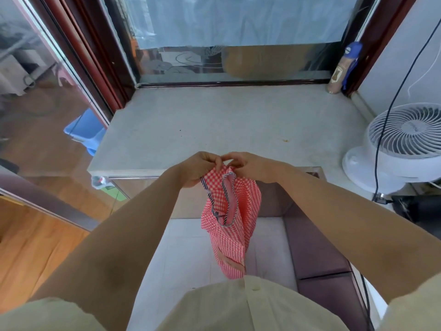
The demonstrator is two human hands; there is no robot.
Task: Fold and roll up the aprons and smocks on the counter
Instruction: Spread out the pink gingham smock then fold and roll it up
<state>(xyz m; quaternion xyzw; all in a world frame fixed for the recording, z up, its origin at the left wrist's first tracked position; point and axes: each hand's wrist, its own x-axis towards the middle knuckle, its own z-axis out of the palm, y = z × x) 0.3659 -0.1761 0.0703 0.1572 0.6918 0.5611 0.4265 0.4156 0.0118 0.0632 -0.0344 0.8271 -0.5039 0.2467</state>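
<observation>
Red-checked smock: hanging off the desk front edge. Left hand and right hand: each grip pinched on its top hem.

White fan rt w/ black cable across it, bottle far corner, blue bin left.

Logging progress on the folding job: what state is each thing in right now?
checked apron: not yet folded, hanging loose from both hands at the counter's near edge
left hand: pinches the apron's top edge
right hand: pinches the apron's top edge
fan: upright beside the counter; running or not, cannot tell
</observation>
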